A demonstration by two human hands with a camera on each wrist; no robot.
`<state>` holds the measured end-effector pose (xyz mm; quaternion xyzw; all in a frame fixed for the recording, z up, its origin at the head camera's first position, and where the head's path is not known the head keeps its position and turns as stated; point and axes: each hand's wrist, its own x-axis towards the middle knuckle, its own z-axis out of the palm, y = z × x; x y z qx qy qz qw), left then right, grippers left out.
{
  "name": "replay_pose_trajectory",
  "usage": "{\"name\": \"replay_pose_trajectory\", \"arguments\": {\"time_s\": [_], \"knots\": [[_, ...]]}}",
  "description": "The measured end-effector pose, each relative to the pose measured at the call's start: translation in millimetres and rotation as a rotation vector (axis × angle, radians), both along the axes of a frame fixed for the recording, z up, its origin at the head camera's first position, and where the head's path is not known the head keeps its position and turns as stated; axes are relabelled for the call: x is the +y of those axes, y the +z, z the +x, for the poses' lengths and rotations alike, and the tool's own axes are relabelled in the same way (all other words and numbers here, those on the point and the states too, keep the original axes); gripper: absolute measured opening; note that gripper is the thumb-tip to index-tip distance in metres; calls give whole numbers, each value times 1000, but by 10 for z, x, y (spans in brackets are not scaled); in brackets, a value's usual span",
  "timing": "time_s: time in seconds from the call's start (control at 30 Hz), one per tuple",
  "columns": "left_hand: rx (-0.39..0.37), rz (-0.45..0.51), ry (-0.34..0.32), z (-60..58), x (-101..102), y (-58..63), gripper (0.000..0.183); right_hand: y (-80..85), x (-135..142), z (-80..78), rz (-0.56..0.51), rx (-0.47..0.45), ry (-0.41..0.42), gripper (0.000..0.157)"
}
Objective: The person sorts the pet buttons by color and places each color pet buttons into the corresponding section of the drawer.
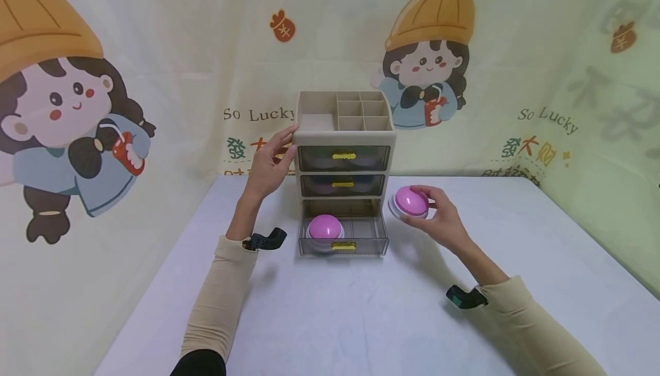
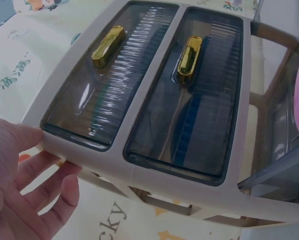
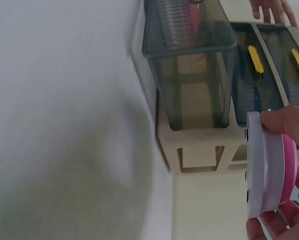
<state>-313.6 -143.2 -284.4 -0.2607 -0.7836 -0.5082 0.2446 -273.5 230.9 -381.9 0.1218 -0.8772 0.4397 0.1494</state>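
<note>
A beige desktop organizer (image 1: 346,137) with smoky see-through drawers stands on the white table. Its bottom drawer (image 1: 366,246) is pulled out and holds a round pink-and-white push light (image 1: 326,227) in its left part. My left hand (image 1: 270,164) touches the organizer's upper left side; in the left wrist view its fingers lie along the frame's edge. Just right of the drawer, my right hand (image 1: 435,215) grips a second pink-and-white push light (image 1: 411,201) by its rim. That light is off the table, tilted on edge in the right wrist view.
The upper drawer (image 1: 344,159) and the middle drawer (image 1: 342,185) are closed, each with a gold handle. Divided compartments (image 1: 362,110) top the organizer. Behind the white table (image 1: 330,318) hangs a printed cloth (image 1: 330,49) with cartoon figures.
</note>
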Motion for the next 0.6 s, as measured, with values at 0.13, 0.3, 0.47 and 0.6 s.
{"name": "replay_pose_trajectory", "arguments": {"time_s": [0.13,0.3,0.47,0.6], "knots": [[3,-1,1,-2,4,-3,45,44,-64,27,-19,14,32,76],[8,-2,1,0,3,-6,45,76,-148,63,-41,21,73,75],[11,0,-4,-3,3,-4,45,104,-220,112,-47,-14,87,78],[11,-2,-2,-8,2,-9,45,128,-260,136,-102,-85,116,74]]}}
